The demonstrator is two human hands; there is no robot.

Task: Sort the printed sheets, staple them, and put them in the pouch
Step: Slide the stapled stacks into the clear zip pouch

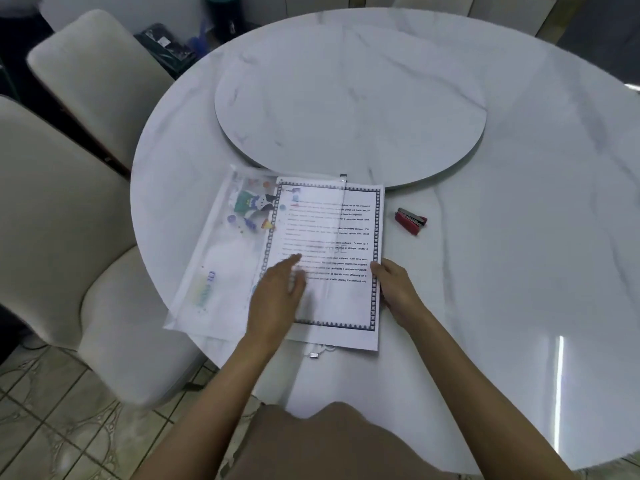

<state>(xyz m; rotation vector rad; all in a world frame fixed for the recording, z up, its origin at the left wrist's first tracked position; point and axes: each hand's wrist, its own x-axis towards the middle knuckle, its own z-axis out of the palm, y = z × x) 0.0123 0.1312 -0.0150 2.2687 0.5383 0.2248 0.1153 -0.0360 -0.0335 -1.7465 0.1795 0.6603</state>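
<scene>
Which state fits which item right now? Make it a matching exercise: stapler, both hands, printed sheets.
1 stapler
2 left hand
3 right hand
4 printed sheets

A grips the sheets' right edge
B lies untouched, right of the sheets
C partway inside the pouch
D flat on the pouch, fingers straight

Pairs: 1-B, 2-D, 3-A, 4-C
</scene>
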